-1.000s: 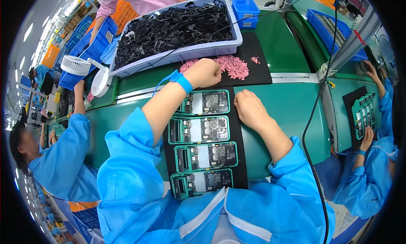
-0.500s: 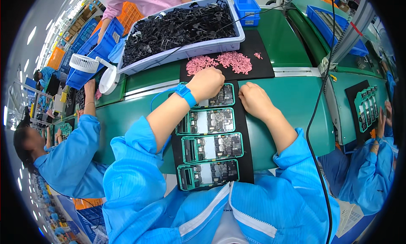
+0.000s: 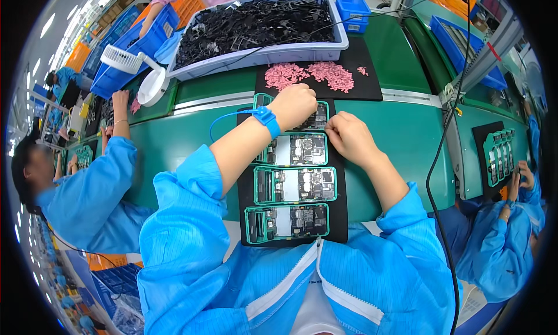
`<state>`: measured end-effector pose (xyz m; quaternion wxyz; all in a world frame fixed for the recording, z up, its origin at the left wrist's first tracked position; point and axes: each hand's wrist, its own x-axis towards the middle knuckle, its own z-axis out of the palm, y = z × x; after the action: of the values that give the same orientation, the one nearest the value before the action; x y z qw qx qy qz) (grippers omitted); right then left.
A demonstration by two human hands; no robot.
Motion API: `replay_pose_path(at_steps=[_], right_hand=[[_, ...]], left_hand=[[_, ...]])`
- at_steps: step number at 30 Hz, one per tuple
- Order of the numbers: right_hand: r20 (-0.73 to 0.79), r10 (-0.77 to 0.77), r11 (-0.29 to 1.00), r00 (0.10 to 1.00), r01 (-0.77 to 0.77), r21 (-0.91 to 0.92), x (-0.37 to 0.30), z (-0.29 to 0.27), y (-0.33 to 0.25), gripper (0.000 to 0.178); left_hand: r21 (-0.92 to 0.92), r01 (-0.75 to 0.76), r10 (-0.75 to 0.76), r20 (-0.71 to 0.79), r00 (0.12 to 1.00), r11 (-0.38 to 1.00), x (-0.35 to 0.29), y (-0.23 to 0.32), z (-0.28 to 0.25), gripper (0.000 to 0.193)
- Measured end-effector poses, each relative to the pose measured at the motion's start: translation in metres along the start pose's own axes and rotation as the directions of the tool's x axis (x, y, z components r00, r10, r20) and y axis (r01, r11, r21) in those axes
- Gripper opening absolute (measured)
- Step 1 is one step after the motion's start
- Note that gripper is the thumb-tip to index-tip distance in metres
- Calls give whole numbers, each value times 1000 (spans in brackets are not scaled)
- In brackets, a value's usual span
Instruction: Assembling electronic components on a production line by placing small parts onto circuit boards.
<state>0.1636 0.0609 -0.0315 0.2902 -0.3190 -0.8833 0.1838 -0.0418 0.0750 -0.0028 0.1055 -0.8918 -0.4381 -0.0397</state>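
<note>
Your left hand (image 3: 295, 107) is over the farthest green-framed circuit-board assembly (image 3: 319, 120), its fingers curled downward; your right hand (image 3: 351, 136) is bunched just beside that assembly's right edge. I cannot tell whether either grasps anything. Three more such assemblies (image 3: 317, 184) lie nearer you on the black mat (image 3: 246, 184), with small pink pieces (image 3: 331, 77) beyond your hands.
</note>
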Motion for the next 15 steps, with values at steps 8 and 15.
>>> replay_pose_path(at_steps=[8,15], right_hand=[[33,-188,981,982,190,-50,11,13,-15,5],[56,79,993,995,-83,79,-5,-6,-7,6]], left_hand=[[-73,12,-23,-158,987,997,-19,-6,14,9],[-227,46,-101,-239,966,973,-32,-19,6,17]])
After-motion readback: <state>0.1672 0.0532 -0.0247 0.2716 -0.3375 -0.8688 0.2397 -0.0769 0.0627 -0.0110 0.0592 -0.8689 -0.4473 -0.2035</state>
